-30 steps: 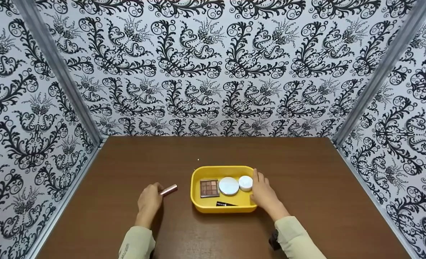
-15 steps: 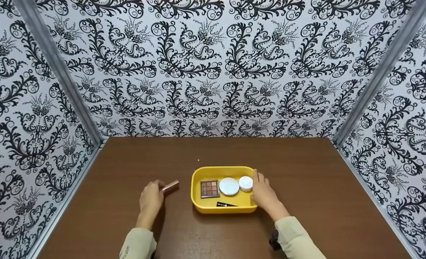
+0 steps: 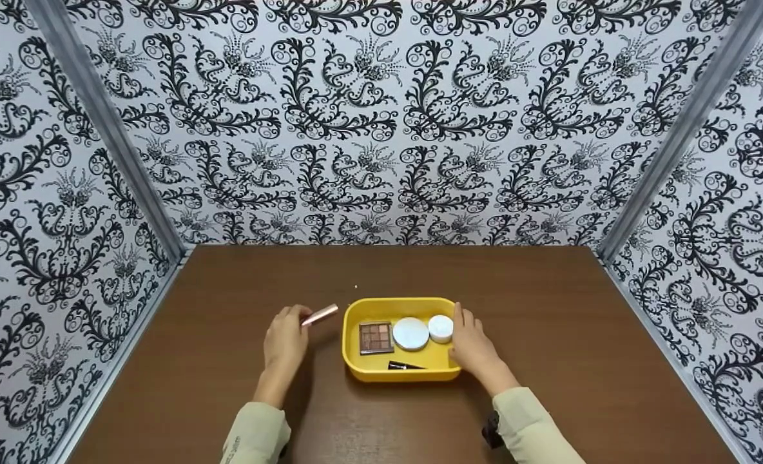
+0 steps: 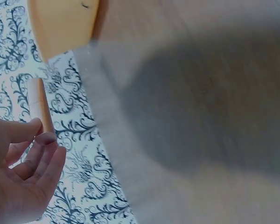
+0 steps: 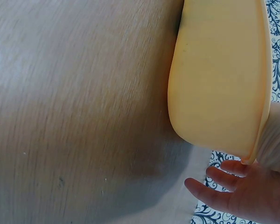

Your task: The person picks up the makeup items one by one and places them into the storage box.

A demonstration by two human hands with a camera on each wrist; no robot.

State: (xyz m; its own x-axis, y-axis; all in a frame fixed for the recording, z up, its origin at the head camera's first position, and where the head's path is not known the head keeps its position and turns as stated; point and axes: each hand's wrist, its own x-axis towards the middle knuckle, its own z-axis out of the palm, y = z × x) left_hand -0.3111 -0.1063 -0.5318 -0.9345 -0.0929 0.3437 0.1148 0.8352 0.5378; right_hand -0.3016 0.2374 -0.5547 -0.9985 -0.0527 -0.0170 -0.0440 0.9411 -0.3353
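A slim rose-gold lipstick tube (image 3: 320, 314) is pinched between the thumb and fingers of my left hand (image 3: 285, 338), held above the table just left of the yellow tray (image 3: 402, 376). In the left wrist view the tube (image 4: 39, 100) points away from the hand (image 4: 25, 170). My right hand (image 3: 474, 345) holds the tray's right end over the rim; in the right wrist view its fingers (image 5: 214, 196) lie outside the end wall. Inside the tray are an eyeshadow palette (image 3: 376, 338), a round white compact (image 3: 411, 334), a small white jar (image 3: 441, 328) and a black tapered tube (image 3: 405, 366).
The brown table (image 3: 240, 277) has patterned walls (image 3: 381, 161) behind it and on both sides. Grey metal posts (image 3: 114, 129) stand at the corners. A tiny white speck (image 3: 356, 287) lies behind the tray.
My left hand has lifted the lipstick tube and carried it forward and right, closer to the tray's left rim. The right hand and the tray stay where they were.
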